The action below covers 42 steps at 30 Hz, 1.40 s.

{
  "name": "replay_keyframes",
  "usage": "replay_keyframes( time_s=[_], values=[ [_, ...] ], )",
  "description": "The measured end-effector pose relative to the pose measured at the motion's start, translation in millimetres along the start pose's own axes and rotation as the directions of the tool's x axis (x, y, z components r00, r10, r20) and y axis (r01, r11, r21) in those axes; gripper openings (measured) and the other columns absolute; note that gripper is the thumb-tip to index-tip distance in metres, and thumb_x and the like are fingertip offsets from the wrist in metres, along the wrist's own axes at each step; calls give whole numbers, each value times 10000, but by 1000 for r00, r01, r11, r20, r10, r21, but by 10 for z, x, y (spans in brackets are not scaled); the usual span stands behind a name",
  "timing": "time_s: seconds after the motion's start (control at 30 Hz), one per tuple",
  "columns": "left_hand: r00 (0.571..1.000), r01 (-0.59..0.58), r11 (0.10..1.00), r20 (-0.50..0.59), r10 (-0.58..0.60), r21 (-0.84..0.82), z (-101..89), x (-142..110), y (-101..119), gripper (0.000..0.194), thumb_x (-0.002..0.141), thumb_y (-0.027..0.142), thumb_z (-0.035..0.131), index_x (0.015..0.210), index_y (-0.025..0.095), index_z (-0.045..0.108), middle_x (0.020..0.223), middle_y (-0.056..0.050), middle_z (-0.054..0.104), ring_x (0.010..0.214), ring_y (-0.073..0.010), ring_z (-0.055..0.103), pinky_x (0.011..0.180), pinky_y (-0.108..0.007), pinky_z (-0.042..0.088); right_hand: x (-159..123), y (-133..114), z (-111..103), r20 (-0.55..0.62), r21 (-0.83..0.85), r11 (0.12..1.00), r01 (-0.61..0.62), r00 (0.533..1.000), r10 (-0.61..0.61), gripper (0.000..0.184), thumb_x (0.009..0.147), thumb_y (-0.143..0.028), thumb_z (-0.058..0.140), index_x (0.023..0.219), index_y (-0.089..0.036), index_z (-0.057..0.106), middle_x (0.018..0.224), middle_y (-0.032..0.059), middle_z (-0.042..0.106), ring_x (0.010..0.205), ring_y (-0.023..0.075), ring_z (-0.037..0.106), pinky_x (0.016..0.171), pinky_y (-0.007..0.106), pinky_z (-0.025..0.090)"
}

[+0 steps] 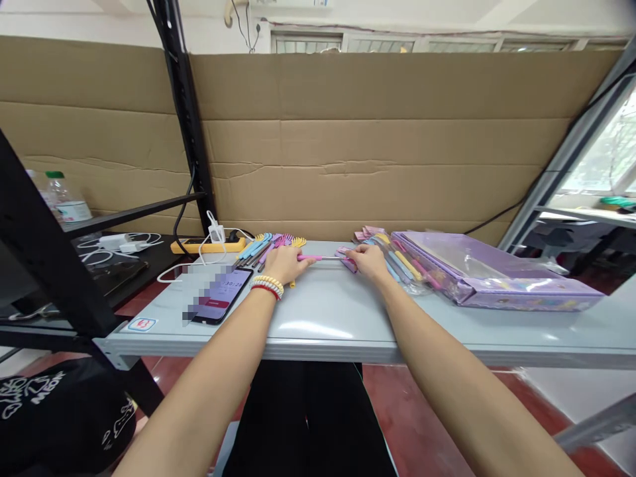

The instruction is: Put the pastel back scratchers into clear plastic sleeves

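Note:
A thin metal rod with a pink grip (311,257), apparently a telescopic back scratcher, lies level between my two hands, low over the grey table. My left hand (285,265) is closed around the pink end. The fingers of my right hand (368,260) pinch the other end, where a purple piece (346,258) shows beside the fingertips; part of it is hidden. Behind my left hand lies a row of back scratchers (256,248) with blue, purple and yellow claw heads. Close to my right hand are back scratchers in clear plastic wrapping (397,262), coloured blue, yellow and pink.
A purple box (527,301) in plastic film rests on the table's right side. Left of my hands lies a phone (221,298), with an orange power strip (209,246) and white cables behind it. A black shelf post (181,112) and a cardboard wall (387,146) bound the table.

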<state>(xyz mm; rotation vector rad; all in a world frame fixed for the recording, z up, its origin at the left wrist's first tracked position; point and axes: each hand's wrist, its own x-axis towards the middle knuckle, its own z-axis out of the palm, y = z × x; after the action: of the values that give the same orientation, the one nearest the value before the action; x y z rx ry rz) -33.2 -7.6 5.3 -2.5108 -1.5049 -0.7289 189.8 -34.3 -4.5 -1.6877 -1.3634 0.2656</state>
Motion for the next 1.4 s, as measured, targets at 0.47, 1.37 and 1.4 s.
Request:
replay_keyframes(
  time_s=[0.47, 1.37, 1.4],
  values=[
    [989, 146, 983, 43, -143, -107, 59, -7, -25, 529, 815, 619, 444, 780, 183, 742, 727, -97, 685, 778, -232, 626, 682, -305, 429, 22, 142, 63, 250, 332, 937, -107, 968, 22, 246, 574, -329, 756, 574, -143, 595, 408, -14, 483, 337, 76, 408, 332, 205, 262],
    [964, 181, 704, 267, 12, -687, 7, 30, -191, 312, 608, 444, 732, 617, 135, 694, 425, 52, 404, 436, -70, 326, 451, -248, 222, -31, 34, -76, 517, 468, 843, -265, 856, -18, 376, 490, -336, 843, 480, -140, 522, 372, -23, 464, 280, 17, 254, 305, 192, 125],
    [967, 173, 712, 253, 7, -681, -10, 27, -175, 322, 610, 454, 728, 618, 134, 696, 427, 52, 403, 437, -70, 322, 451, -250, 217, -30, 20, -77, 498, 479, 842, -246, 867, -30, 392, 471, -351, 848, 465, -144, 516, 362, -32, 442, 283, 18, 254, 308, 194, 124]
  ],
)
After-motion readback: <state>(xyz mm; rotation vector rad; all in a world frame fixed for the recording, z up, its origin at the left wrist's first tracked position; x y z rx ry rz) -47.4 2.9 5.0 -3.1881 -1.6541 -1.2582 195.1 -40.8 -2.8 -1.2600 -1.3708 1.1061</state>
